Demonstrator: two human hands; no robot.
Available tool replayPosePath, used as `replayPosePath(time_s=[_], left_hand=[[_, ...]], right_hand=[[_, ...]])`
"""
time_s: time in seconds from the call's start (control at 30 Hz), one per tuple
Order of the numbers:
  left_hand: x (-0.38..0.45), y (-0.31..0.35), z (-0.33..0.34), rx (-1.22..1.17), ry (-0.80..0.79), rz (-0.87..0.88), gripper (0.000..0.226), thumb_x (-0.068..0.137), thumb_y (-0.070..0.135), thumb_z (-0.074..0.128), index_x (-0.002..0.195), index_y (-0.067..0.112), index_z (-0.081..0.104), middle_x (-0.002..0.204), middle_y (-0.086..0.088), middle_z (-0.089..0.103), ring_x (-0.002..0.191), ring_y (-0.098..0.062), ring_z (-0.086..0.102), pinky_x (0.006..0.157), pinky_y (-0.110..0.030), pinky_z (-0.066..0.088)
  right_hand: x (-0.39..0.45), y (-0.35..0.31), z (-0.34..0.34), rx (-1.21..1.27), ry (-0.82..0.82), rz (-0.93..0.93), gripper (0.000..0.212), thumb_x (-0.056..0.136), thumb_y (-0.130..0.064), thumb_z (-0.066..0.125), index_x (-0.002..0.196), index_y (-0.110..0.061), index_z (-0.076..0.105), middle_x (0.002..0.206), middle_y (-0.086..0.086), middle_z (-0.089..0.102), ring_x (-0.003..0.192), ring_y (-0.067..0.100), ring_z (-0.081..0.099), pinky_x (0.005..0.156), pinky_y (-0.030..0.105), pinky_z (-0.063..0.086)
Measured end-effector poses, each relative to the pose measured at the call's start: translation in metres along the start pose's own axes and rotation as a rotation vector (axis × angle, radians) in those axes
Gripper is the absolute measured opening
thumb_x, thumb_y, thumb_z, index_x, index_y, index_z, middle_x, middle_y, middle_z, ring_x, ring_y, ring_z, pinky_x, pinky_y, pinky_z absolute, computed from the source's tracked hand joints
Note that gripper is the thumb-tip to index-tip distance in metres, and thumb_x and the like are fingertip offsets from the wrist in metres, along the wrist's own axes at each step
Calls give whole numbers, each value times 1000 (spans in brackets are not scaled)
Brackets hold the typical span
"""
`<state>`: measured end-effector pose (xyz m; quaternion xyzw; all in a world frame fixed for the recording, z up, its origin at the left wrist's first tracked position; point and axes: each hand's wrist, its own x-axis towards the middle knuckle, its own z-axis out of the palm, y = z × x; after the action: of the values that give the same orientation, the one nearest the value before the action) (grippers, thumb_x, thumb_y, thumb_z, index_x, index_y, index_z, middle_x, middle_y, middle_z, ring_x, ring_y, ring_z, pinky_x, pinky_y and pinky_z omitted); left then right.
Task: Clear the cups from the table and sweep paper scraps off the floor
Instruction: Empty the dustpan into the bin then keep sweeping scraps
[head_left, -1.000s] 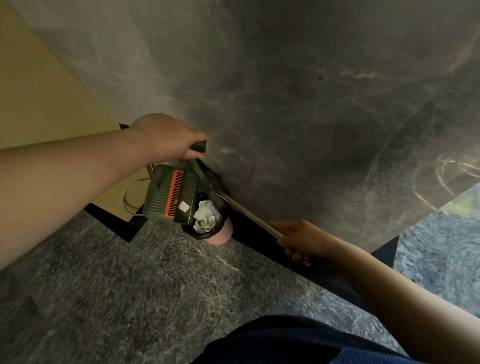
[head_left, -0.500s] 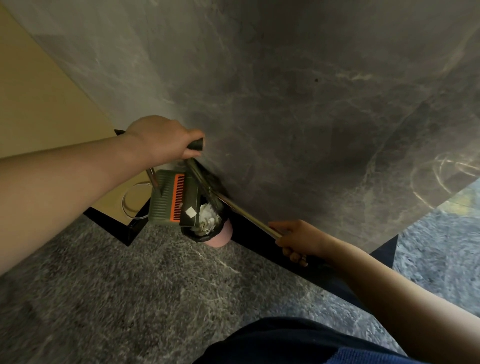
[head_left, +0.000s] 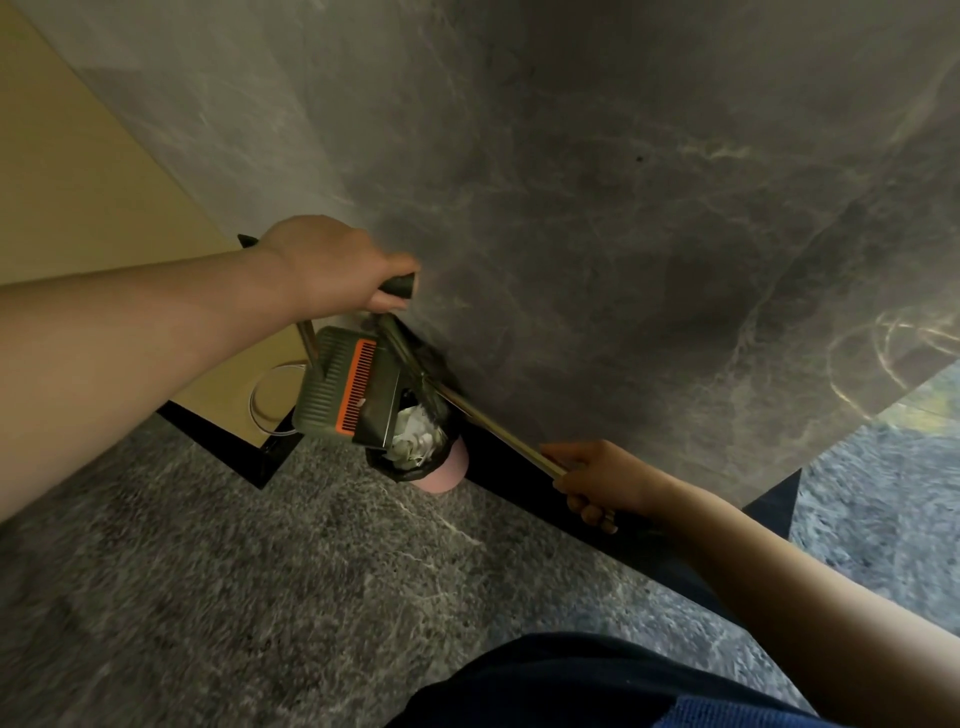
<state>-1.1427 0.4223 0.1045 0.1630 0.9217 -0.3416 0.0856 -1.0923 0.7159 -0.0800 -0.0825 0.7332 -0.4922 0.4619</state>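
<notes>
— What have you got on the dustpan?

— I see the dustpan (head_left: 345, 395), dark green with an orange comb strip, tipped steeply over the bin (head_left: 415, 457). Its mouth edge sits just above the bin's opening.

— And the bin itself?

— Small, pink outside, lined with a black bag, standing on the floor against the grey marble wall. Crumpled white paper scraps (head_left: 413, 441) lie inside it, near the top.

— The broom?

— I only make out its metal handle (head_left: 498, 431), slanting from the bin's rim down to the right.
</notes>
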Motion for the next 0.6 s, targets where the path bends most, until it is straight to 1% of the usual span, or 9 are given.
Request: replayPosePath(time_s=[0.13,0.27,0.33,0.4,0.5,0.53,0.6], left_hand=[[-4,3,3,19,-8,30,44,93,63,35,124,33,45,63,5,42,50,-12,39,43,-25,25],[-4,10,11,2,3,31,47,93,63,37,127,31,44,63,5,42,55,-16,46,44,-26,28],[-3,17,15,7,-12,78,44,94,62,38,125,32,42,64,5,43,59,-18,51,46,-26,32],[-2,26,18,10,-16,117,42,94,62,38,123,32,41,63,6,39,60,-19,51,46,-26,31],[-1,19,16,-48,84,9,45,93,61,39,123,28,47,61,5,37,52,-18,41,43,-25,23],[-1,15,16,-47,108,-12,46,93,60,39,123,27,48,61,5,38,52,-18,41,42,-25,22],[-1,12,15,-11,92,23,46,93,61,39,124,28,46,61,5,39,54,-19,43,42,-25,22]], right_hand=[[0,1,0,-1,1,2,54,91,-4,46,136,-34,49,56,3,49,37,7,43,36,19,35],[1,2,1,-22,0,7,55,91,-5,47,138,-33,48,58,3,50,38,8,44,36,20,36],[1,3,0,-21,5,12,55,91,-5,47,139,-33,47,58,2,51,39,8,45,37,20,36],[1,3,-1,-23,11,14,56,91,-5,47,139,-34,47,58,3,51,39,8,45,36,20,37],[0,3,-1,-16,4,18,56,91,-5,47,138,-34,47,60,4,50,38,8,44,37,20,37],[0,3,-1,-19,3,16,56,91,-5,47,138,-34,47,60,4,50,38,8,44,37,20,37],[0,3,-1,-20,5,15,56,91,-4,47,139,-33,46,60,4,50,37,7,44,36,20,37]])
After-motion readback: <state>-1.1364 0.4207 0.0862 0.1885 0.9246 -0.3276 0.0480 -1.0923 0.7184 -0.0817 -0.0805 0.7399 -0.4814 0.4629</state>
